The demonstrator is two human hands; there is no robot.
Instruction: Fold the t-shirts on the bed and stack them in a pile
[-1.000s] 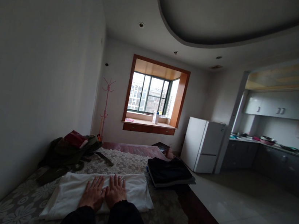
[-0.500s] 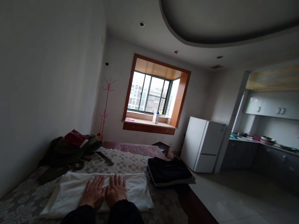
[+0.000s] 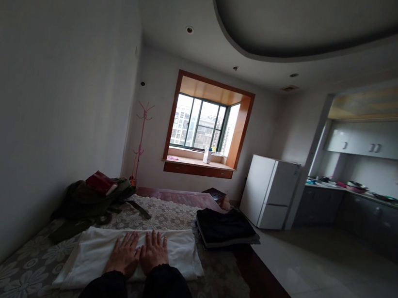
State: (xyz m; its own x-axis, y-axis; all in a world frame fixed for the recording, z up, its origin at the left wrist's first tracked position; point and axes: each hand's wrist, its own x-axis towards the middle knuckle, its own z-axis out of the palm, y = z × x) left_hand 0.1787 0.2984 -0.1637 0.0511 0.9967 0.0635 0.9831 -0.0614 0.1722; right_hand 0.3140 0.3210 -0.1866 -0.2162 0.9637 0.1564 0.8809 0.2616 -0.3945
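A folded white cloth garment point(image 3: 91, 256) lies across the patterned cover in front of me, with soft creases on its surface. My left hand point(image 3: 124, 255) rests flat on its middle, fingers stretched forward. Close beside it, my right hand point(image 3: 154, 252) also lies flat on the white cloth, the thumbs nearly touching. Neither hand grips anything. Just beyond the cloth's right end sits a stack of folded dark clothes point(image 3: 225, 228), black on top with grey beneath.
A floral lace cover point(image 3: 17, 274) spreads under the clothes, over a dark wooden edge point(image 3: 275, 296) at right. On the left, by the wall, a dark green backpack point(image 3: 82, 202) has a red item point(image 3: 101, 182) on it. Farther off stand a pink coat rack point(image 3: 141, 141) and white fridge point(image 3: 270, 192).
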